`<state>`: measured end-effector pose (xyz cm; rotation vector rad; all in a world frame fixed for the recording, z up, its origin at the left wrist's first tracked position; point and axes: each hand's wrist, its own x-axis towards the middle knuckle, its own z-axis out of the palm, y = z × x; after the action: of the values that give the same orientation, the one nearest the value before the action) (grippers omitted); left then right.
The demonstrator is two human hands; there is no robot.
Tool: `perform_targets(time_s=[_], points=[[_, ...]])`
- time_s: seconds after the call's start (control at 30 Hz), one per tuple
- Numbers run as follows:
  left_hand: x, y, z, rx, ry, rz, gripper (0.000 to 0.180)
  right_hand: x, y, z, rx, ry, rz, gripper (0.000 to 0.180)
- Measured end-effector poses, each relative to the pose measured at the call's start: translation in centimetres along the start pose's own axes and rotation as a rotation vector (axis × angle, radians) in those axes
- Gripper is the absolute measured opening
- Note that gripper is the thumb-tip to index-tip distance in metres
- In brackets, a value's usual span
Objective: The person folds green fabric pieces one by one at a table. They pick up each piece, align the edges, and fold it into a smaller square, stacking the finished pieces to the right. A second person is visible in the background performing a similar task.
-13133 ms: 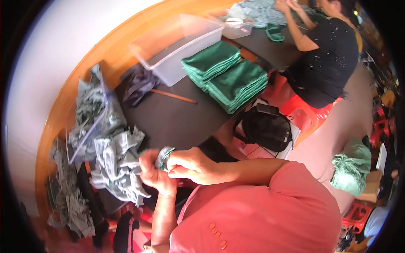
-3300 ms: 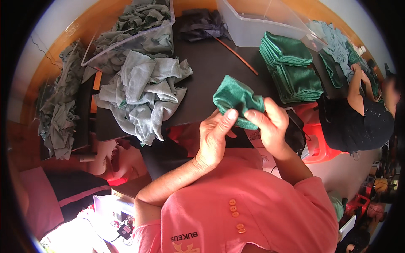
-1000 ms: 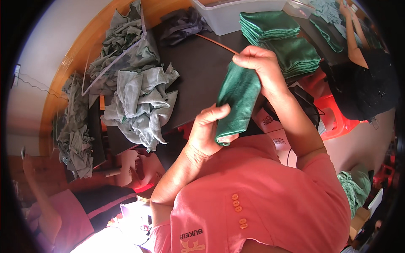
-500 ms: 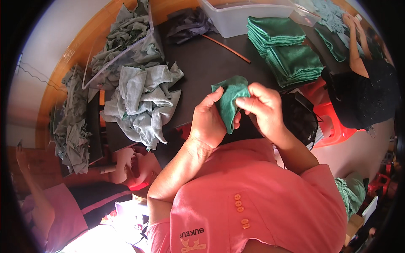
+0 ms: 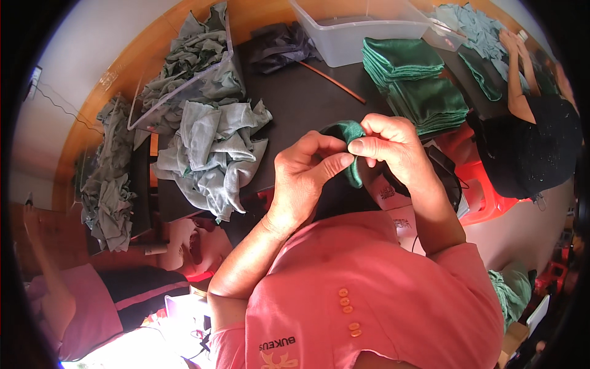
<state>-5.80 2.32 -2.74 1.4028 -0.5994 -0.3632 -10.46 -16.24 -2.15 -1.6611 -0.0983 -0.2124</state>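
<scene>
Both hands are raised in front of my chest at the table's near edge. A small green cloth (image 5: pixel 351 131) is held between them, bent over and mostly hidden by the fingers. My left hand (image 5: pixel 301 172) pinches it with thumb and forefinger. From the other side, my right hand (image 5: pixel 396 147) grips its edge, thumb close to the left fingertips. Just beyond the right hand stand stacks of folded green cloths (image 5: pixel 424 101). Left of my hands lies a loose heap of pale grey-green cloths (image 5: pixel 212 154) on the dark table (image 5: pixel 307 101).
A clear bin (image 5: pixel 178 101) of crumpled grey-green cloths stands at the left. Farther back are a dark cloth bundle (image 5: pixel 283 46), a thin brown stick (image 5: pixel 332 81) and a translucent tub (image 5: pixel 350 46). A co-worker (image 5: pixel 534 141) handles pale cloths at far right; another person (image 5: pixel 80 301) is at lower left.
The green cloth was spread more openly and is now bent over between my fingers. My left hand has turned from supporting it to pinching it near the right thumb.
</scene>
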Motion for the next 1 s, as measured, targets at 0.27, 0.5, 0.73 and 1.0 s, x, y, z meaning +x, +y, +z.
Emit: perform_targets(time_s=[0.27, 0.5, 0.73, 1.0], points=[[0.4, -1.2, 0.3, 0.373, -0.033, 0.328, 0.012, -0.1, -0.1, -0.1, 0.137, -0.067, 0.114, 0.027], [0.5, -2.5, -0.1, 0.185, 0.014, 0.240, 0.010, 0.1, 0.2, 0.3, 0.105, -0.114, 0.177, 0.030], [0.4, -2.3, -0.5, -0.064, 0.071, 0.117, 0.007, -0.2, 2.0, 1.0, 0.031, -0.032, 0.029, 0.020], [-0.1, -2.6, 0.5, -0.184, 0.301, -0.053, 0.011, -0.6, 2.9, 2.6, 0.375, 0.010, 0.105, 0.015]])
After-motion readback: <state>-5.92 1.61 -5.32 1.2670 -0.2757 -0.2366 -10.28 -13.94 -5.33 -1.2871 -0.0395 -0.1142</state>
